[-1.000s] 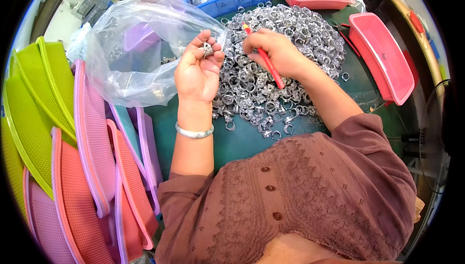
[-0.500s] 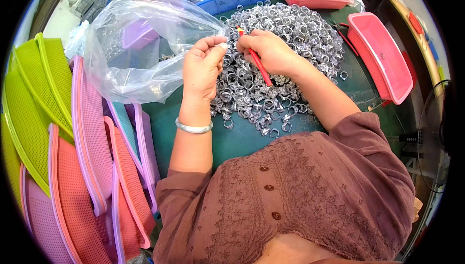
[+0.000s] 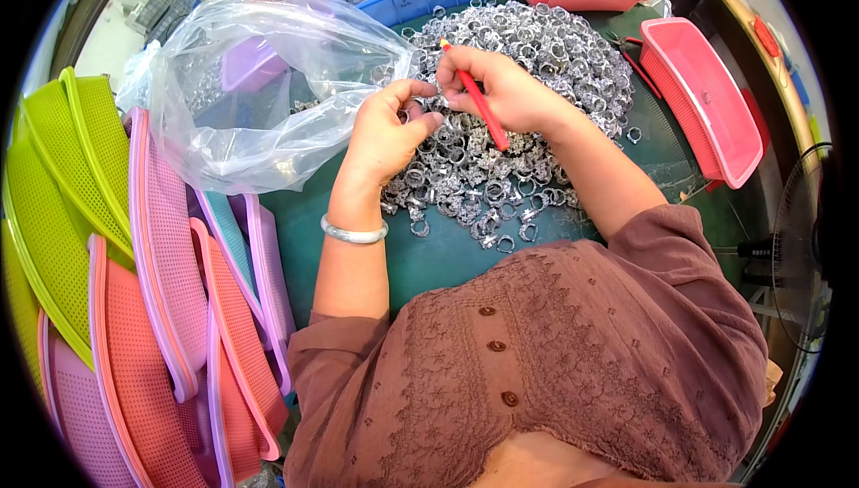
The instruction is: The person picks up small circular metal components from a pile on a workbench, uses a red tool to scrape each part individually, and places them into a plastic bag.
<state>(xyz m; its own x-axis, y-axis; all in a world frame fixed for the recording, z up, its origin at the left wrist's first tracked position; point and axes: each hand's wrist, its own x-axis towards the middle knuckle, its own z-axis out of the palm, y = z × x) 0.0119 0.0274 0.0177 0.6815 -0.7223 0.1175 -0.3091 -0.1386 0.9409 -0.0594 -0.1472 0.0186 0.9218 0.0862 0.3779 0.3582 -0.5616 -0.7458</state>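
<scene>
On my green tabletop point(image 3: 344, 273), a heap of silver-coloured metal rings point(image 3: 555, 50) spread beneath and beyond both hands. My left hand point(image 3: 387, 135) curled inward; I couldn't tell whether it gripped anything. Just beside it, my right hand point(image 3: 501, 90) was clamped on a slim red stick-like tool point(image 3: 489, 117), yellow end slanting away and leftward.

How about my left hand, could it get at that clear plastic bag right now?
Likely yes: your left hand is close beside the clear plastic bag, and nothing visible blocks the way between them.
</scene>
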